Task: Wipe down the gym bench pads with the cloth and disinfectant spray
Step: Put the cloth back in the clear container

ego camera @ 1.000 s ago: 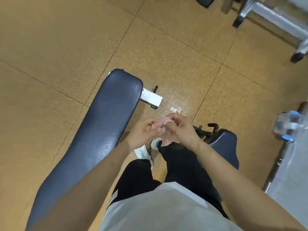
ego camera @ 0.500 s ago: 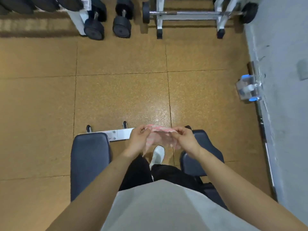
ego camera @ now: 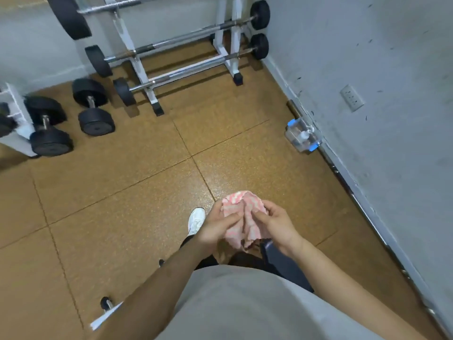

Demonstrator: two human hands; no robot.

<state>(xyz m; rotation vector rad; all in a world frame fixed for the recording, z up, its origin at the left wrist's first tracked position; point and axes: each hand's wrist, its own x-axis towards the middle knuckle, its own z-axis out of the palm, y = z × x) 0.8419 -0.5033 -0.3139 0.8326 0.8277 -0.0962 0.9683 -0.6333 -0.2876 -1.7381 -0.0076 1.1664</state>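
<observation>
A pink and white cloth (ego camera: 241, 209) is bunched between both hands in front of my waist. My left hand (ego camera: 218, 225) grips its left side and my right hand (ego camera: 277, 223) grips its right side. Only a dark blue corner of a bench pad (ego camera: 282, 263) shows, just under my right wrist. A clear spray bottle (ego camera: 302, 137) with blue parts lies on the floor against the right wall, well ahead of my hands.
A white rack of barbells (ego camera: 186, 45) stands at the far wall. Black dumbbells (ego camera: 94, 110) sit on the floor at the far left. A white bench frame foot (ego camera: 105, 315) shows at the lower left. A grey wall (ego camera: 367, 69) runs along the right.
The view has swung up and to the right, so the long bench pad has left the frame. Both hands still hold the cloth, now spread a little wider.
</observation>
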